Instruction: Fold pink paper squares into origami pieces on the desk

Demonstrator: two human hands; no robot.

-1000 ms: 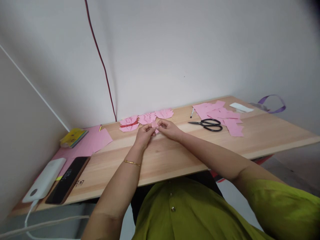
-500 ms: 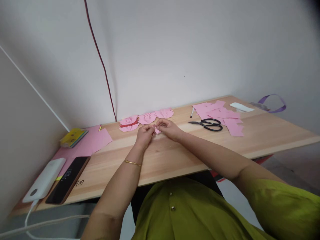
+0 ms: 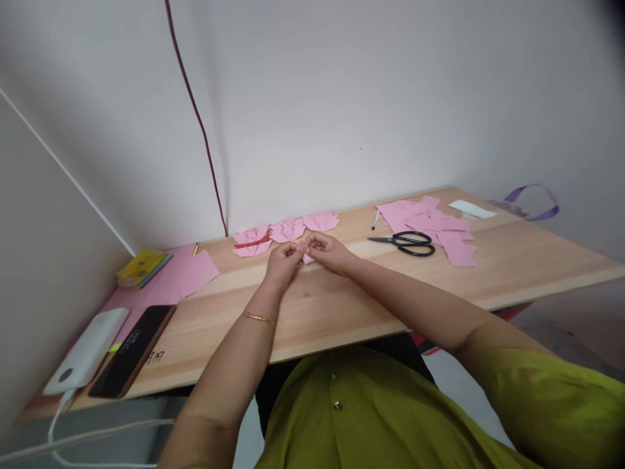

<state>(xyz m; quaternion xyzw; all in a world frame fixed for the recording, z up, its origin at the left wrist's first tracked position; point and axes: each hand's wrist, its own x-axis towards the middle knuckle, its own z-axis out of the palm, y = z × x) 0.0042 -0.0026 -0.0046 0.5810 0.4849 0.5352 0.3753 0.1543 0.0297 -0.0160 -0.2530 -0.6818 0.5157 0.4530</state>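
Between my two hands is a small piece of pink paper (image 3: 306,258), low over the middle of the wooden table (image 3: 336,306). My left hand (image 3: 284,264) pinches it from the left, fingers curled. From the right, my right hand (image 3: 328,253) grips it between thumb and fingers. Most of the paper is covered by my fingers, so its folds cannot be made out. Just beyond my hands, pleated pink paper pieces (image 3: 287,230) lie in a row along the wall, with a red strip (image 3: 252,243) across the leftmost one.
Right of my hands lie black-handled scissors (image 3: 405,242), a pen (image 3: 375,219), pink paper scraps (image 3: 434,221) and a white strip (image 3: 471,209). At left are pink sheets (image 3: 195,277), a yellow packet (image 3: 144,268), a white power bank (image 3: 86,352) and a phone (image 3: 133,352).
My fingers have shifted slightly on the pink paper, and a little more of it shows between them. Everything else on the table stays where it was.
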